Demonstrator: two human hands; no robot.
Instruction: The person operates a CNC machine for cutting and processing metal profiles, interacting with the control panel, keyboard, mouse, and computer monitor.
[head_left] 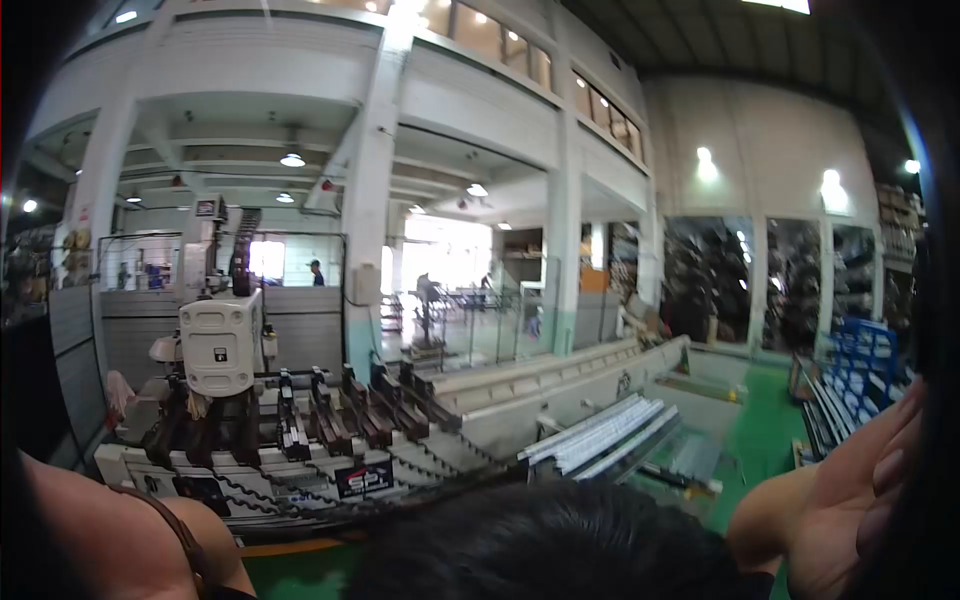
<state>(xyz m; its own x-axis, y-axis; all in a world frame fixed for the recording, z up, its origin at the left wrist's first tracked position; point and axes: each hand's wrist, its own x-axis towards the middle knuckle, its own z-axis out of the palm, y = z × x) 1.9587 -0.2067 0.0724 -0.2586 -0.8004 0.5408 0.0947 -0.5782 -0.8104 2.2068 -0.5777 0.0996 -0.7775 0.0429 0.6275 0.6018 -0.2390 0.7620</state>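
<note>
The right hand (850,500) was cut off by the lower right edge, its fingertips lost in the dark rim. Dark hair (550,545) hid the foot of the machine (300,420). A shoulder (110,530) ran off the bottom edge. A distant figure (316,272) was too small to make out.

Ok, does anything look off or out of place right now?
Yes. Dark hair blocks the bottom edge, and the open right hand is raised close to the lens at the right, holding nothing. The machine and stacked profiles look orderly.
</note>
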